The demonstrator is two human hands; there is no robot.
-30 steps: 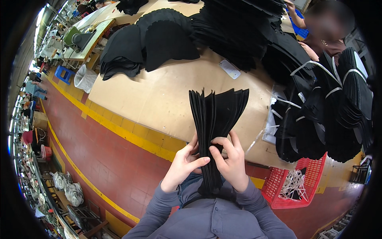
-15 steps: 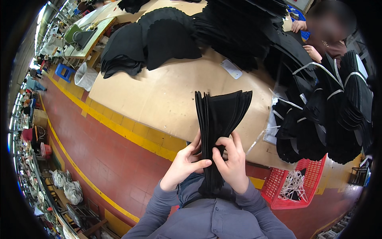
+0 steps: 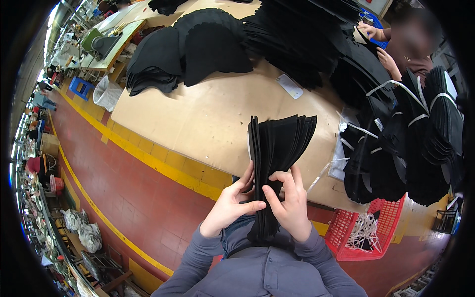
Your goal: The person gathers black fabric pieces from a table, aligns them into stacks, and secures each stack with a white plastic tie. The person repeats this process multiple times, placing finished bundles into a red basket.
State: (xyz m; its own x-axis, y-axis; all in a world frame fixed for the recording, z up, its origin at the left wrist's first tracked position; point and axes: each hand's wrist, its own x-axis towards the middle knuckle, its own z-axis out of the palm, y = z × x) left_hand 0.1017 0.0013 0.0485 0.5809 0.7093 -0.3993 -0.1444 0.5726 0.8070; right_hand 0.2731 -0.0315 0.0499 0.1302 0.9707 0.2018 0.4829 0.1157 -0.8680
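Holds a bundle of black sheets (image 3: 279,138) upright and fanned between left hand (image 3: 228,204) and right hand (image 3: 293,210), at the near edge of a tan table (image 3: 193,123), with the narrow lower end close to a gray shirt (image 3: 237,272). Clamps the bundle's left side in the left hand, thumb across the front, fingers behind. Grips the right side in the right hand, thumb and forefinger bent in against the front, tips slightly apart; leaves unclear any pinch on a single sheet. Shows, against a second ago, left edges gathered closer and the top fan a little narrower, with a broad black face between those edges and the splayed right ones. Suggests a working-through of the edges, under way rather than finished. Takes in, beyond the bundle, black stacks (image 3: 215,54) and a white card (image 3: 289,86); at right, strapped black bundles (image 3: 418,143) near a red basket (image 3: 363,256) of pale strips (image 3: 363,231). Catches a co-worker's hands (image 3: 388,63) across the table, one lower than a second ago.
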